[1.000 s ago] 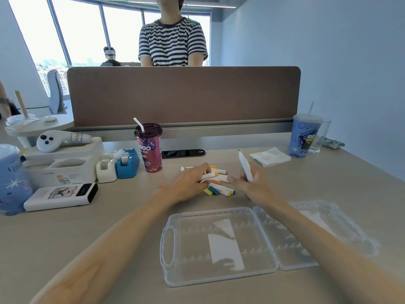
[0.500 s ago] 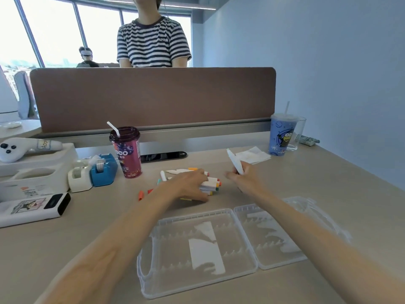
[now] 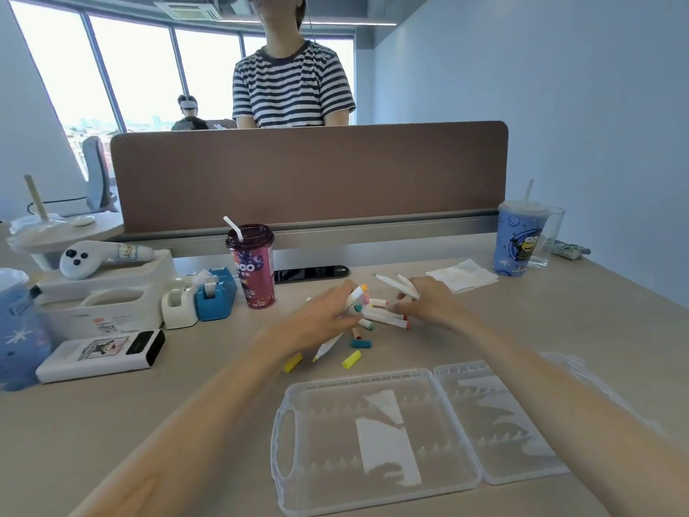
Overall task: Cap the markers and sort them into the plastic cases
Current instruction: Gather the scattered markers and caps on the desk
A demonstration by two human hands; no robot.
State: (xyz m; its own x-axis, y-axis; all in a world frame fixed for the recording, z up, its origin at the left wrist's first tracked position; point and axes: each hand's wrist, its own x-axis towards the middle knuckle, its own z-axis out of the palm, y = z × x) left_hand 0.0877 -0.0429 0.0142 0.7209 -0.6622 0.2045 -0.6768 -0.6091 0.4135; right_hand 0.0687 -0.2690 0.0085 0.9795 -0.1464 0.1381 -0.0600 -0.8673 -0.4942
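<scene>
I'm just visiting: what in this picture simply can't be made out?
Head view only:
- Marker pile: count unclear, left hand covers part of it.
- White markers in the right hand: tips too small to tell capped or bare.
- Blue cup: cut off by the left edge.
- Left hand's grip: fingers blurred, hidden under the hand.

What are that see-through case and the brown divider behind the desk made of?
The open case looks like clear, glossy moulded plastic: the desk shows through it. The divider seems matte brown felt or fabric, no shine; hard to be sure.
</scene>
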